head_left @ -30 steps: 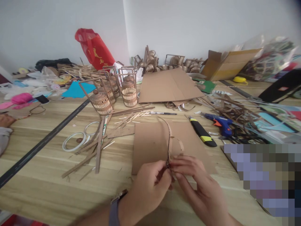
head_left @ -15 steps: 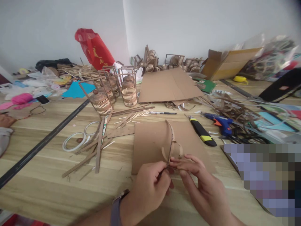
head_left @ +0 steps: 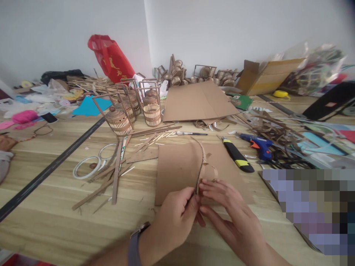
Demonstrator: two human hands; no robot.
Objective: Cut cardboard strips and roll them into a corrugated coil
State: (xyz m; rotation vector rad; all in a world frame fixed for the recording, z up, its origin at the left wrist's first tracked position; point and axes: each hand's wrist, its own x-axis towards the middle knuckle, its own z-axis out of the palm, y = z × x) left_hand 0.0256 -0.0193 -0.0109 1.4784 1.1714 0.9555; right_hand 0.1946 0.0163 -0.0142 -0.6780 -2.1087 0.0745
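Note:
Over a piece of brown cardboard point(head_left: 177, 166), my left hand point(head_left: 177, 214) pinches a narrow corrugated cardboard strip point(head_left: 203, 155). The strip runs away from me in a gentle curve, its ribbed edge facing up. My right hand point(head_left: 233, 210) is close against its near end, fingers stretched out and thumb apart from them, fingertips at the strip's side. A loose curl of thin brown paper point(head_left: 212, 170) sits beside the strip, past my right fingertips. The strip's near end is partly hidden by my fingers.
A utility knife point(head_left: 237, 155) and a blue glue gun point(head_left: 259, 146) lie to the right. Small woven-look baskets point(head_left: 119, 122) with handles stand at the back left. Tape rings point(head_left: 85, 166) and brown strips point(head_left: 116, 177) lie left. Another person's hand point(head_left: 7, 142) rests at the far left.
My right thumb has parted from the fingers, and the right hand has shifted slightly along the strip. The strip's far end has tipped a little left; my left hand keeps its pinch.

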